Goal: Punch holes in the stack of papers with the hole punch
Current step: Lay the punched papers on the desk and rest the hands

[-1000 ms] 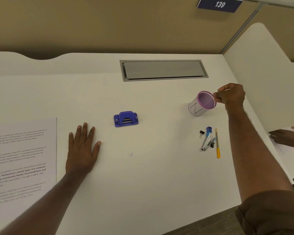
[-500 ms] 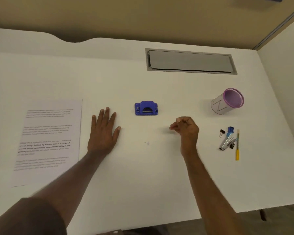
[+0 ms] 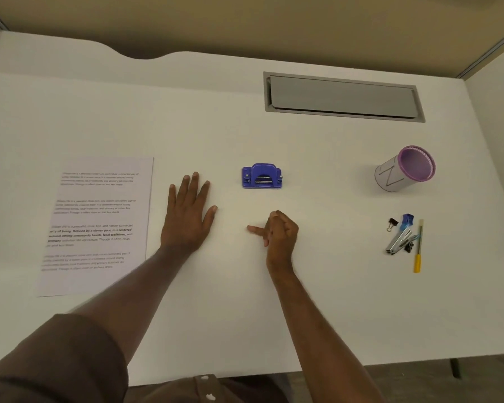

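Observation:
A small blue hole punch (image 3: pixel 262 176) stands on the white desk (image 3: pixel 245 301) near the middle. The printed stack of papers (image 3: pixel 96 225) lies flat at the left. My left hand (image 3: pixel 188 213) rests palm down on the desk between the papers and the punch, fingers spread, holding nothing. My right hand (image 3: pixel 278 232) sits on the desk just in front of the punch, loosely curled with one finger pointing left; it holds nothing and is apart from the punch.
A purple-rimmed pen cup (image 3: pixel 405 170) stands at the right. In front of it lie a binder clip (image 3: pixel 392 223), a stapler (image 3: pixel 399 241) and a yellow-handled tool (image 3: pixel 418 248). A grey cable hatch (image 3: pixel 342 96) is set into the desk's back. Partition walls close in both sides.
My right hand let go of the pen cup and came leftward down to the desk in front of the punch. The left hand stayed flat. The view shifted left and down.

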